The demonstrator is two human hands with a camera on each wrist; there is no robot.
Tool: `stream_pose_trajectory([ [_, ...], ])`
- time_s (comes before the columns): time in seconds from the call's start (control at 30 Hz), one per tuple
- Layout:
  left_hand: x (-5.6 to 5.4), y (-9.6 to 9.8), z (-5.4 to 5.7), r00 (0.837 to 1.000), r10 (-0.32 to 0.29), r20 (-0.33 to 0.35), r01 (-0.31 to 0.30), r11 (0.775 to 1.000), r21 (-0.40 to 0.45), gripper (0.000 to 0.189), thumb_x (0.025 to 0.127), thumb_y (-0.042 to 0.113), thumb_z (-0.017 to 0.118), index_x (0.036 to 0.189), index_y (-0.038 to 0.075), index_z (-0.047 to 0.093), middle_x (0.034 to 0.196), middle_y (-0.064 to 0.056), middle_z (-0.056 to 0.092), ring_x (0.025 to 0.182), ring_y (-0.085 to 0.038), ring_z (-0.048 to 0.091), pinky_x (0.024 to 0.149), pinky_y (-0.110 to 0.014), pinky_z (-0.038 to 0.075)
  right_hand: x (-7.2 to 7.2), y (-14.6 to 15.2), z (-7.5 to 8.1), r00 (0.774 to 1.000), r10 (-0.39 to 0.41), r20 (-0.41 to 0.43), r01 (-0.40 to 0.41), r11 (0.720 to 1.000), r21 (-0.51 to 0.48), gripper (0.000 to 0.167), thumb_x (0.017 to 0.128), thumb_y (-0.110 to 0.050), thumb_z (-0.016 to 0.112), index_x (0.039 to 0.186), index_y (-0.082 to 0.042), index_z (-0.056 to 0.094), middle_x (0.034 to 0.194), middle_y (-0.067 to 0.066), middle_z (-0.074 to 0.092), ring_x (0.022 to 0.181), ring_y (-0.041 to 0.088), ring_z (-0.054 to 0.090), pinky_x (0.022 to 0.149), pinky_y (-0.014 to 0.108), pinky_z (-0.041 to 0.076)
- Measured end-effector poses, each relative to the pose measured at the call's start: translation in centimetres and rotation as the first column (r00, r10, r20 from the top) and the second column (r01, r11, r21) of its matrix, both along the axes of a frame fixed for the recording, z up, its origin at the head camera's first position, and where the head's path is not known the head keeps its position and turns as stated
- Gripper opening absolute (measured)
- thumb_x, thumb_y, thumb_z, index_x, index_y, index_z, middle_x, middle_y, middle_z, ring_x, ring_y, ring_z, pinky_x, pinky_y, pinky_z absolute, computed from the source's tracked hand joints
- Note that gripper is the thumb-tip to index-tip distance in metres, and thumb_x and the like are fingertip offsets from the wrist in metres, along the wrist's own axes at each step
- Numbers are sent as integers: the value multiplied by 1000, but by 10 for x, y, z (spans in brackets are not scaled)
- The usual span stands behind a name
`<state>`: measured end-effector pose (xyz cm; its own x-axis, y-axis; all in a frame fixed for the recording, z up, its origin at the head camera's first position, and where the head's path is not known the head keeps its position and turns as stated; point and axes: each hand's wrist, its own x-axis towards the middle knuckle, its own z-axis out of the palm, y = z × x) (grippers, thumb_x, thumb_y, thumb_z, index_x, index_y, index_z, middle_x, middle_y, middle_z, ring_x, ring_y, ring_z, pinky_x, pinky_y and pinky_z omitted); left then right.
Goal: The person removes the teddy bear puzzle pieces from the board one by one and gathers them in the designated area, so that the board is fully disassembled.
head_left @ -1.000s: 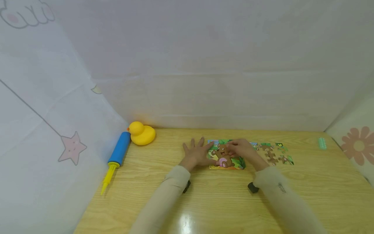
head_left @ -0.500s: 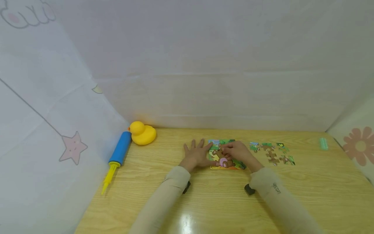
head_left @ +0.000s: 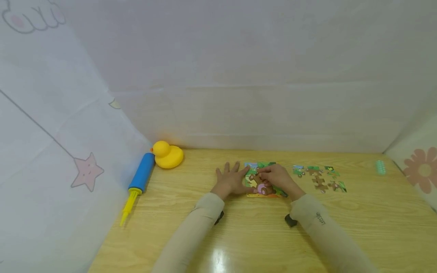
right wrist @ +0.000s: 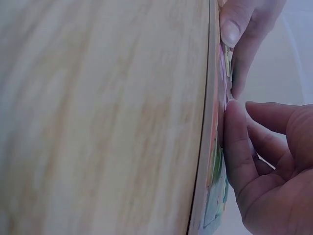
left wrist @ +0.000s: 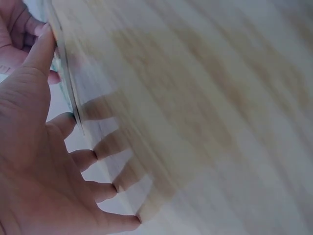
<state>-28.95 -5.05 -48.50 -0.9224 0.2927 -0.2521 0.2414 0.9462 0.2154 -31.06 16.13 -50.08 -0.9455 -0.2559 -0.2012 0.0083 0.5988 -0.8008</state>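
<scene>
A bear jigsaw puzzle (head_left: pixel 252 166) lies on a thin board at the middle of the wooden table. Spread over its left edge is my left hand (head_left: pixel 231 182), thumb near the lower left and index fingertip at the upper left. The left wrist view shows that hand's (left wrist: pixel 29 142) other fingertips beside the board, on the table. My right hand (head_left: pixel 278 177) reaches in from the right, thumb and fingers bunched over the bear, pinching a puzzle piece that the fingers mostly hide. In the right wrist view, the right hand's (right wrist: pixel 266 171) outer finger rests along the puzzle's surface.
Several loose puzzle pieces (head_left: pixel 319 182) lie to the right of the board. A yellow rubber duck (head_left: pixel 169 156) and a blue and yellow hand pump (head_left: pixel 141 174) stand at the left edge. A small green bumpy object (head_left: pixel 380 167) is at the far right, before the fabric wall.
My right hand has shifted left over the puzzle, uncovering the loose pieces beside it, then stays nearly in place. The left hand keeps its spot on the board's left edge.
</scene>
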Motion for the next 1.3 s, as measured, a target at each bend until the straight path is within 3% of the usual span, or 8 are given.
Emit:
stream_pose_trajectory([
  [0.2, -1, 1, 1, 1000, -2, -7, 2, 1000, -30, 102, 76, 88, 56, 161, 43, 20, 172, -4, 13, 157, -45, 7, 118, -76, 11, 1, -1, 2, 1000, -5, -14, 5, 1000, 23, 32, 103, -24, 61, 127, -7, 71, 94, 7, 76, 73, 12, 69, 71, 29, 60],
  [0.5, -2, -1, -5, 1000, 4, -9, -4, 999, -39, 102, 76, 88, 55, 161, 43, 20, 172, -3, 13, 157, -44, 7, 118, -76, 12, 7, -4, -1, 997, -73, -27, 73, 997, -12, 35, 102, -29, 63, 125, -5, 72, 95, 10, 76, 73, 13, 72, 72, 32, 61],
  [0.7, -1, 0, -3, 1000, 0, -12, 0, 999, -42, 103, 76, 88, 55, 161, 43, 19, 172, -3, 14, 158, -43, 8, 118, -76, 13, 10, -4, 4, 995, -95, -43, 93, 995, -46, 28, 101, -23, 64, 120, -6, 74, 103, 13, 76, 80, 15, 73, 71, 31, 62],
  [0.93, -2, 0, -1, 1000, 9, -2, -9, 999, -51, 103, 76, 88, 55, 161, 43, 19, 172, -3, 13, 158, -43, 7, 118, -76, 12, 9, -6, 4, 991, -105, -78, 106, 994, -1, 22, 97, -17, 63, 114, -11, 76, 108, 12, 76, 82, 18, 70, 71, 31, 59],
  [1.1, -1, 1, 0, 1000, 11, 6, -10, 998, -67, 103, 76, 89, 54, 161, 44, 18, 173, -2, 12, 158, -43, 7, 118, -75, 13, 8, -6, 3, 993, -116, -13, 115, 991, -62, 23, 98, -15, 62, 118, -8, 73, 114, 14, 74, 85, 19, 70, 74, 32, 59],
  [1.3, -1, 3, 1, 1000, 14, -1, -14, 997, -71, 103, 76, 88, 56, 161, 45, 18, 172, -2, 13, 158, -42, 9, 118, -74, 15, 7, -1, 3, 985, -94, 144, 132, 950, -283, 32, 102, -14, 59, 131, 0, 64, 131, 24, 63, 91, 20, 74, 82, 34, 62],
])
